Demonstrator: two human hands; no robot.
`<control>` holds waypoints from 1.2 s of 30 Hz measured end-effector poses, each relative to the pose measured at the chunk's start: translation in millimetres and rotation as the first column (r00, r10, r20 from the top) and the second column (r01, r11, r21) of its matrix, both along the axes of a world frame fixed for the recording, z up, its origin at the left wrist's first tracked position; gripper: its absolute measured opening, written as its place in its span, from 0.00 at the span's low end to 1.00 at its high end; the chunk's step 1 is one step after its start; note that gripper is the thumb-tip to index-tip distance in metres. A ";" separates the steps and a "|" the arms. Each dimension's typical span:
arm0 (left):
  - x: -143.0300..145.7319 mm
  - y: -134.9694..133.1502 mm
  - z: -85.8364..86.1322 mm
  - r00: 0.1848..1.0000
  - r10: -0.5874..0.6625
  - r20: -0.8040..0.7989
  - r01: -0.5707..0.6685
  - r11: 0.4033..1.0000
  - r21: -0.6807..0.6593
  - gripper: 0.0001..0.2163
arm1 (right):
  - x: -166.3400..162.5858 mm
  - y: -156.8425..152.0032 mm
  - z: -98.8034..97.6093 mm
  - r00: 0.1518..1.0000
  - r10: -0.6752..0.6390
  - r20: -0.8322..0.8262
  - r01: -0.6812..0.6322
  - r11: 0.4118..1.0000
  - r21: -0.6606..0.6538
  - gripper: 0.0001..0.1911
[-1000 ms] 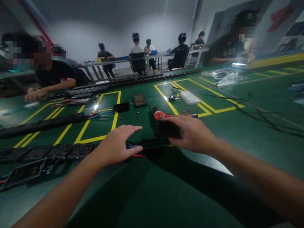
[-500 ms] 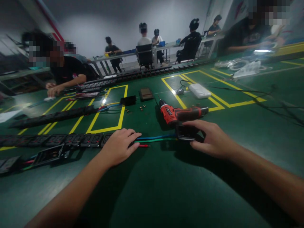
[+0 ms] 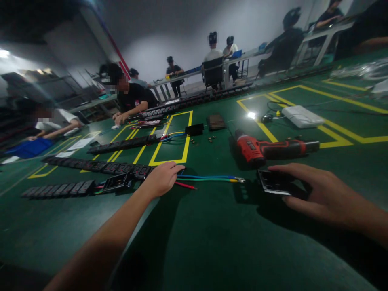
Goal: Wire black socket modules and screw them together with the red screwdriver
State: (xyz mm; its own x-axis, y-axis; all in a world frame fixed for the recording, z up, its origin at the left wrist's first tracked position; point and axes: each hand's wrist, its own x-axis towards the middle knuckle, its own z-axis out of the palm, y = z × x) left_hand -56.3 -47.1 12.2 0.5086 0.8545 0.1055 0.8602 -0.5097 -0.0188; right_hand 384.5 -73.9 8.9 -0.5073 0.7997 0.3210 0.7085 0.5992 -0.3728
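Note:
My left hand (image 3: pixel 162 180) is closed at the near end of a long black power strip (image 3: pixel 112 167), with its fingers curled over the wires there. Blue and green wires (image 3: pixel 206 178) run out to the right and end in bare metal terminals (image 3: pixel 241 180). A shorter red wire (image 3: pixel 186 185) lies below them. To the right, my right hand (image 3: pixel 321 196) grips a black open box (image 3: pixel 274 182) between thumb and fingers. That box is apart from the terminals. Just behind it lies a red and black cordless drill (image 3: pixel 251 150).
Several small brass-coloured screws (image 3: pixel 210 140) lie near a brown block (image 3: pixel 216 121). A white box (image 3: pixel 303 116) with cables is at the back right. A second strip with an open housing (image 3: pixel 117 182) lies left. Across the green table, a person (image 3: pixel 133 95) works.
The view has swung left. My right hand has drawn the black box rightward, away from the wires, exposing their metal terminals. My left hand stays at the strip's end, fingers curled more tightly.

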 end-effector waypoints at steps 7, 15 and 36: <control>-26.9 -3.6 6.1 0.999 0.031 0.030 -0.031 0.999 -0.011 0.17 | -11.5 -3.0 -0.9 0.995 0.067 0.074 -0.065 0.997 -0.034 0.30; 37.3 -12.4 12.3 0.948 -0.091 0.304 0.099 0.995 -0.011 0.17 | -37.9 -4.6 -0.3 0.987 0.152 0.044 -0.154 0.988 0.023 0.31; 98.9 3.0 -17.7 0.842 -0.193 0.504 0.280 0.955 -0.101 0.06 | -66.1 7.2 12.2 0.994 0.090 0.055 -0.088 0.995 -0.050 0.32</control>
